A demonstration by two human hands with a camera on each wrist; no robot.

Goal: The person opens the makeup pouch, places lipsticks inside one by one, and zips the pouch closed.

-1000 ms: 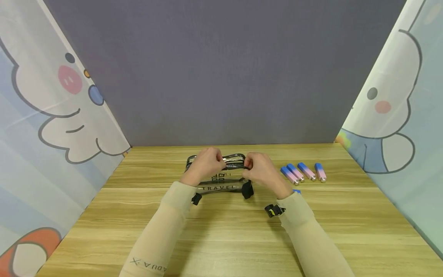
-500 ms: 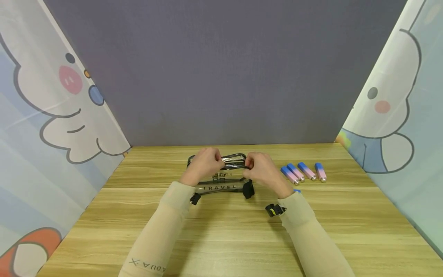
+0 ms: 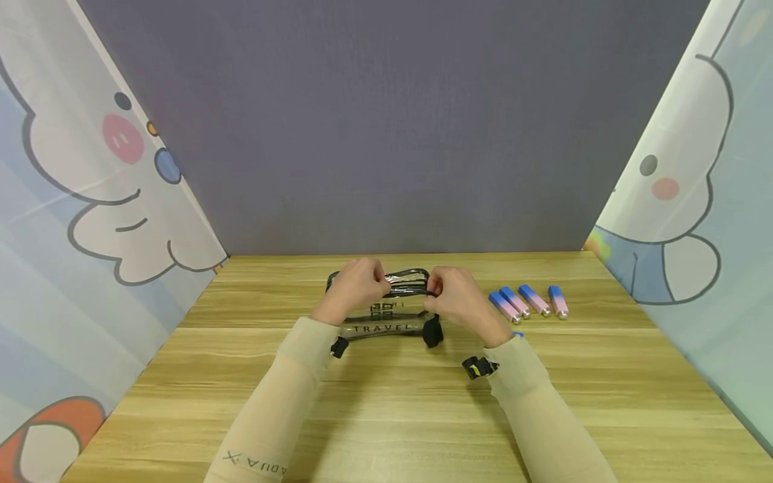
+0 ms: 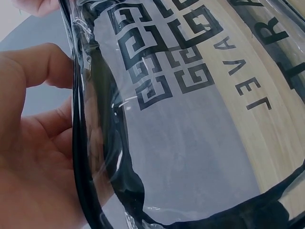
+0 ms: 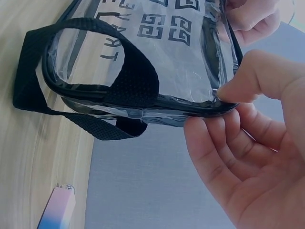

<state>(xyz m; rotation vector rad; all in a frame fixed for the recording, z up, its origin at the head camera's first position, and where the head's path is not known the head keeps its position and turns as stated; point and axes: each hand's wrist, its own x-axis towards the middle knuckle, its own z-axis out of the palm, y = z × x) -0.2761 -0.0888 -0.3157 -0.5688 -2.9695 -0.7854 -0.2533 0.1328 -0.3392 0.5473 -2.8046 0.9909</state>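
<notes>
A clear plastic toiletry bag (image 3: 382, 327) with black trim and "TRAVEL" lettering stands on the table between both hands. My left hand (image 3: 355, 288) pinches its top edge on the left side; in the left wrist view, the thumb and fingers are partly hidden behind the black rim (image 4: 78, 143). With thumb and fingers, my right hand (image 3: 460, 300) pinches the top right corner, seen closely in the right wrist view. A black strap loop (image 5: 138, 76) hangs from the bag's right end. The bag's far side is hidden.
Several small blue-to-pink tubes (image 3: 534, 300) with silvery ends lie right of the bag. Another blue end (image 3: 518, 333) peeks out beside the right wrist. A grey panel (image 3: 398, 134) rises at the back of the wooden table (image 3: 386, 422).
Both hands keep their hold on the bag and barely move. The bag and tubes stay in place, apart from a very slight shift of the view.
</notes>
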